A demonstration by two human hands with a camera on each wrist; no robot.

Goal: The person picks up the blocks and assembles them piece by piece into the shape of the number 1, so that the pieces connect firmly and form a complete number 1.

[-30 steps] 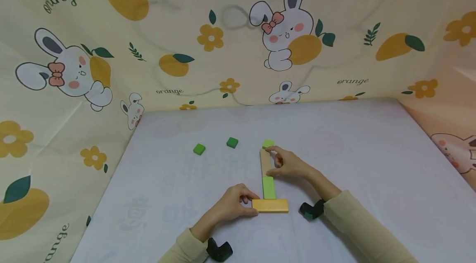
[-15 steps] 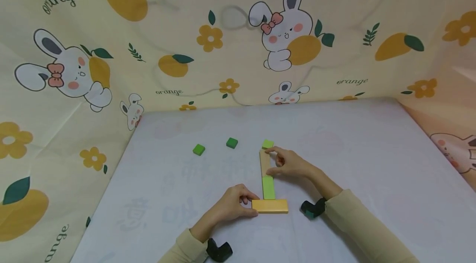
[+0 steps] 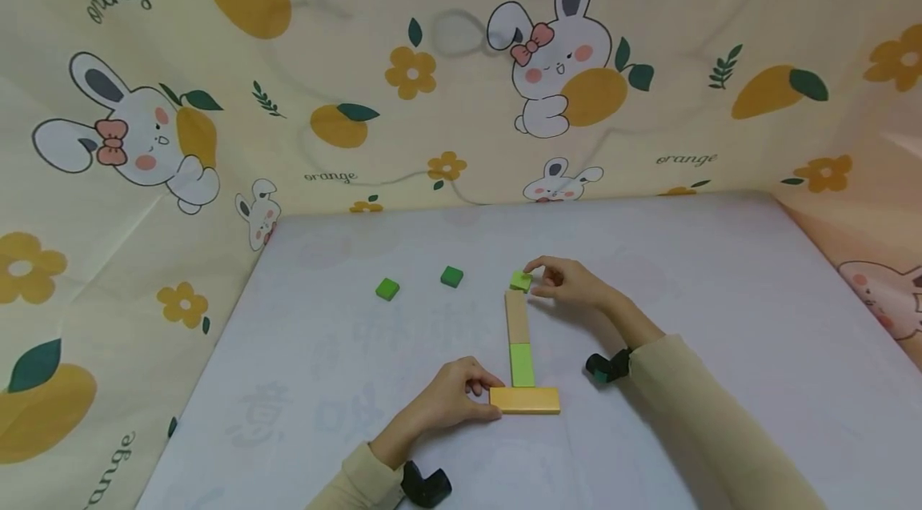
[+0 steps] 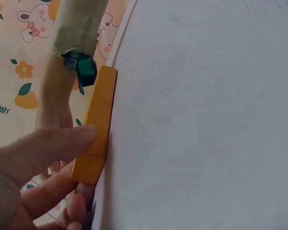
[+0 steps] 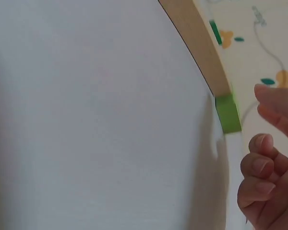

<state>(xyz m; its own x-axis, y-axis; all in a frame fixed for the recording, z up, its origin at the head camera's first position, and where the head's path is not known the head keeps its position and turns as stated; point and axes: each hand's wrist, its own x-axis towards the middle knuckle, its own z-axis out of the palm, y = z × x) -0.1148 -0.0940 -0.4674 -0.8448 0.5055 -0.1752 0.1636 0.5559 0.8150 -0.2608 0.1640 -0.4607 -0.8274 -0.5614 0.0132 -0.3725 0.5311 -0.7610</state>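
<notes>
1. Grasping the orange block (image 3: 525, 400) by its left end with the left hand (image 3: 457, 394), with thumb at the near side and index finger at the far side.

2. Stretched out rightward from those left fingertips, flat on the table (image 3: 684, 294), with long axis crosswise.

3. Poised at the lime piece (image 3: 521, 281) with the right hand (image 3: 572, 283), with thumb and index finger bent but parted. Released, judging by the right wrist view, with a gap between fingertips and lime piece there. Cannot tell from the head view whether touched by the index tip.

4. Relation to mind, as a judgement: just left of the right fingertips, level with the gap between index tip and thumb tip, the lime piece. Nearly square from above, so without a clear long axis; set at the far end of the tan block (image 3: 517, 318). Much nearer to the right hand than to the left.

5. Nearer than the right fingertips, in one line: tan block, then lime block (image 3: 523, 365), end to end, with long axes pointing away. Beyond and right of the left fingertips, lime block against the far side of the orange block, about midway.

6. Well left of the right fingertips: dark piece (image 3: 451, 276), then farther left, green piece (image 3: 387, 289); both untouched.
</notes>
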